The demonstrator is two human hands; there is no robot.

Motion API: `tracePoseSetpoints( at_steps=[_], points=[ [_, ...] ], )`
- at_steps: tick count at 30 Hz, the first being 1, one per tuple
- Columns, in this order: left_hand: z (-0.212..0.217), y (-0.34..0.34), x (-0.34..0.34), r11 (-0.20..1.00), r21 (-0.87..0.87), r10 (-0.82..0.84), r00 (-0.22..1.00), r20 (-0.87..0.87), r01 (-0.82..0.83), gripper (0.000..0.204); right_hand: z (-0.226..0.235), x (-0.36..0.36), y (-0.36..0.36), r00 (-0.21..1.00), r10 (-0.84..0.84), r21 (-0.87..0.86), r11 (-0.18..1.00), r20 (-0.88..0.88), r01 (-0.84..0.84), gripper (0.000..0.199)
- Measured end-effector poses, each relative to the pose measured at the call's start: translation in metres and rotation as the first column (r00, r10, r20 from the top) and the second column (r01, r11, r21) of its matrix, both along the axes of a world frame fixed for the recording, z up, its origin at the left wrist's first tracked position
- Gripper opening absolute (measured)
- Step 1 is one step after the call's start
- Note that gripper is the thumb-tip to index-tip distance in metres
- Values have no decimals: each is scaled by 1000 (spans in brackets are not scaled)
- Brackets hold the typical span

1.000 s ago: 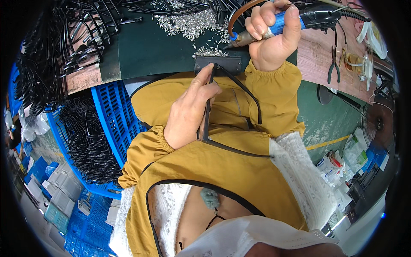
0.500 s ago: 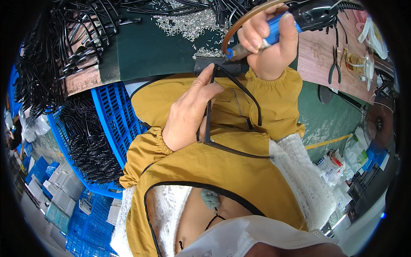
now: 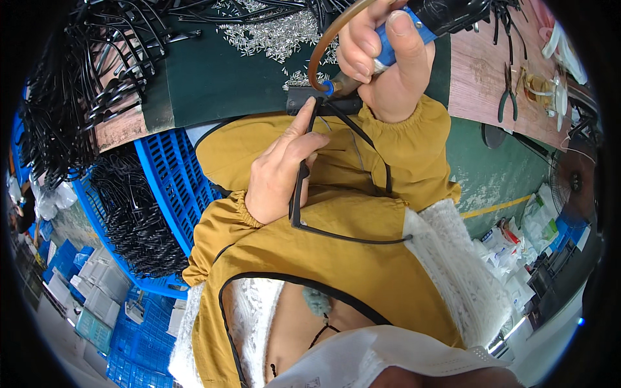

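My right hand (image 3: 398, 74) is closed round a blue and black powered screwdriver (image 3: 453, 14) with a brown hose curving from it. Its tip points down at a small black block (image 3: 299, 97) on the table's near edge. My left hand (image 3: 278, 174) grips a black eyeglass frame (image 3: 296, 205), index finger stretched toward the block. One temple rests across my mustard apron; the other slants down past my right sleeve. The frame's far end meets the block beneath the screwdriver tip, where fingers and tool partly hide the contact. Small silver screws (image 3: 301, 79) lie just behind the block.
A larger heap of screws (image 3: 272, 39) spreads over the dark green mat (image 3: 200, 71). Black temples (image 3: 123, 58) pile up at the far left. A blue basket (image 3: 171, 174) full of black frames stands left of my lap. Pliers (image 3: 508, 97) lie on the right.
My right hand and the screwdriver have shifted left in the picture, the hose end now over the block. The near part of the eyeglass frame has swung left and slightly toward me.
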State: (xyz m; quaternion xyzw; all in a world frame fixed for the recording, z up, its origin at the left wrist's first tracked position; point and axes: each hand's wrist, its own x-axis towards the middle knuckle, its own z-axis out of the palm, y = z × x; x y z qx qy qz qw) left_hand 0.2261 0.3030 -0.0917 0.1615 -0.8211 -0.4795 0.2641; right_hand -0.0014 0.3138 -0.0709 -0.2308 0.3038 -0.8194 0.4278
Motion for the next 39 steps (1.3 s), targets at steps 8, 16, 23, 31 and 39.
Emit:
tracePoseSetpoints(
  at_steps=[8,16,23,31,39],
  points=[
    [-4,-1,-2,1000,4,19,998,-56,-18,43,-10,-2,-11,995,99,-29,995,-17,-100,22],
    [-1,3,-1,999,17,46,998,-48,-45,37,1,-2,35,990,139,-99,986,8,-138,33],
    [14,-18,9,993,-29,110,989,-98,-114,38,0,-37,73,968,227,47,971,102,-233,46],
    [59,-105,167,76,-517,994,103,-25,-853,25,-24,-81,58,1000,15,-85,996,26,-13,31],
    [9,-212,101,43,-396,994,80,-78,-917,72,-13,-67,54,999,-34,-81,996,-13,33,22]
  ],
)
